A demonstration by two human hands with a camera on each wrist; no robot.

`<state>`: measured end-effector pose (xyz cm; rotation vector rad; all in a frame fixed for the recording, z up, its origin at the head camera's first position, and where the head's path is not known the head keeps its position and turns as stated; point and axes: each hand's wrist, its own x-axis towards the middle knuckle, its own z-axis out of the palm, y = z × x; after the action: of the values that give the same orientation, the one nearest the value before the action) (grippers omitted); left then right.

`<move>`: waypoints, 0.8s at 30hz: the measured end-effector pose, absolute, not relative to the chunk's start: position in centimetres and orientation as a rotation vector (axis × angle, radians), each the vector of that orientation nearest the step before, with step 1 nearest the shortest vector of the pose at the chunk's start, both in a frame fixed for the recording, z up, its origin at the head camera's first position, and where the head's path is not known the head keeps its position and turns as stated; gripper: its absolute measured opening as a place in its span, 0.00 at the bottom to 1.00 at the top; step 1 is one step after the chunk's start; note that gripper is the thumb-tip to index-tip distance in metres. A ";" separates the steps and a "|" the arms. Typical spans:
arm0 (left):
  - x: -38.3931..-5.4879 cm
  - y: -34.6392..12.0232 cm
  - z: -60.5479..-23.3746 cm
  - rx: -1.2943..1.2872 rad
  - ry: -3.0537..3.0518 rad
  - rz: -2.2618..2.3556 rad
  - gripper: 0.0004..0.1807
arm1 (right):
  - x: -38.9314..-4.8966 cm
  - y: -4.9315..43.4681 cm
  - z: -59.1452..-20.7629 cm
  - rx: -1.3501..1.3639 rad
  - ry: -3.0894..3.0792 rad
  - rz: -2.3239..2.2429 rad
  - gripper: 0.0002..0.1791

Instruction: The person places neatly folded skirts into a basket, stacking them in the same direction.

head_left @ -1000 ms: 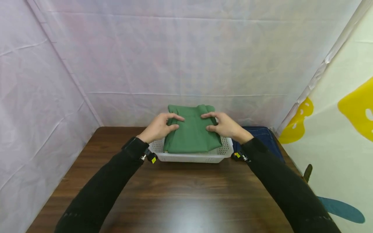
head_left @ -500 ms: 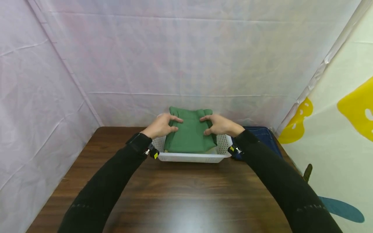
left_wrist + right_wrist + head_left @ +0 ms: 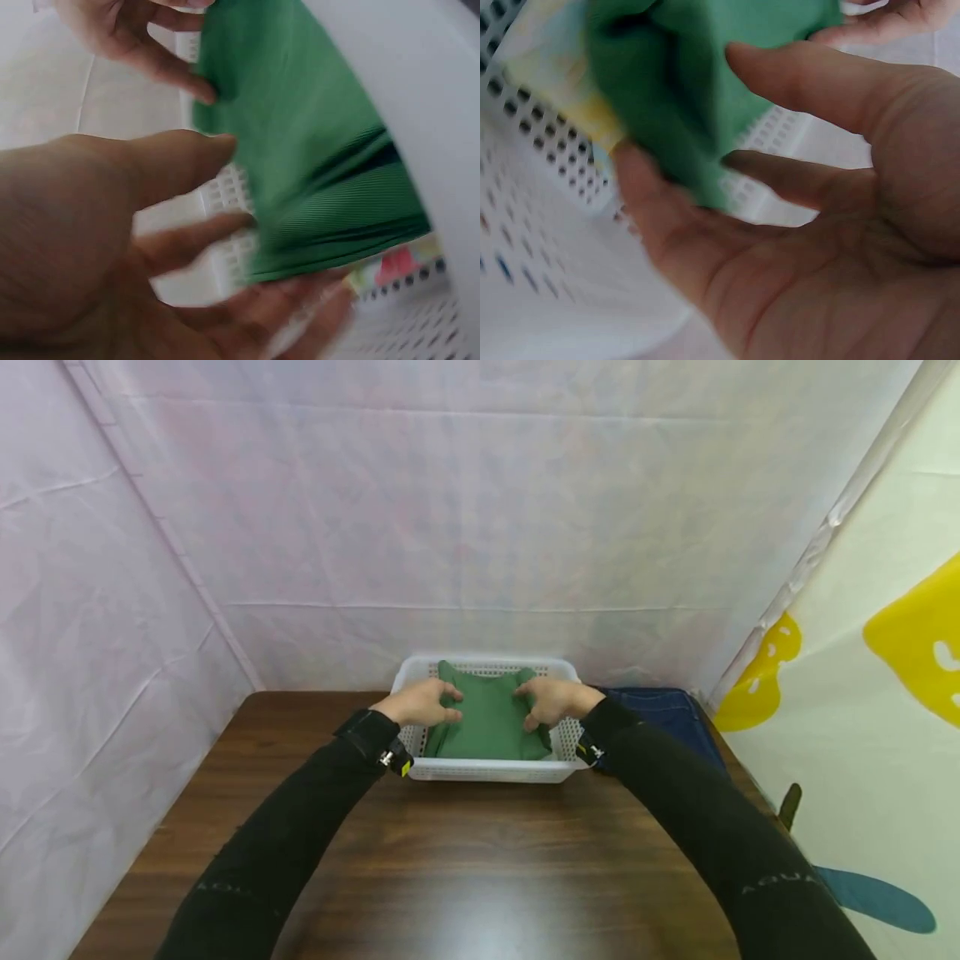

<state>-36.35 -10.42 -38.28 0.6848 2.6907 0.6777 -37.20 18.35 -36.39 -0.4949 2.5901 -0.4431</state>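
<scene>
A folded green cloth (image 3: 489,718) lies low inside a white perforated plastic basket (image 3: 495,770) in the head view. My left hand (image 3: 420,702) holds its left side, thumb above and fingers reaching around the edge. On the opposite side, my right hand (image 3: 558,700) holds it the same way. In the left wrist view, layered folds of the green cloth (image 3: 345,202) show near the fingers. Under it, the right wrist view shows a yellow and pale patterned cloth (image 3: 562,82) against the basket wall.
Dark blue folded denim (image 3: 660,714) lies right of the basket, partly behind the right forearm. The brown wooden table (image 3: 480,860) extends in front. White sheeting (image 3: 480,527) rises behind and at the left; a printed sheet (image 3: 870,777) hangs at the right.
Both hands have lowered the green cloth into the basket and drawn slightly closer together. The basket's back rim, hidden before, now shows behind the cloth.
</scene>
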 end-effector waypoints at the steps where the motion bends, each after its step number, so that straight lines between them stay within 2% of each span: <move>1: -36.1 -10.5 -38.3 0.676 2.697 0.640 0.31 | -37.1 18.4 -36.5 -0.506 2.604 -0.405 0.44; 6: -35.4 -11.0 -38.4 0.681 2.737 0.593 0.31 | -36.1 19.0 -36.7 -0.620 2.703 -0.272 0.38; 15: -34.4 -11.9 -38.9 0.764 2.784 0.677 0.28 | -34.8 20.1 -36.8 -0.686 2.719 -0.531 0.33; 24: -32.0 -12.5 -39.5 0.857 2.815 0.794 0.24 | -32.5 22.2 -37.5 -0.684 2.803 -0.753 0.27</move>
<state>-32.00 -12.52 -39.48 0.8572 2.8154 0.7942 -32.54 22.21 -37.53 -0.6837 2.8027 -0.7528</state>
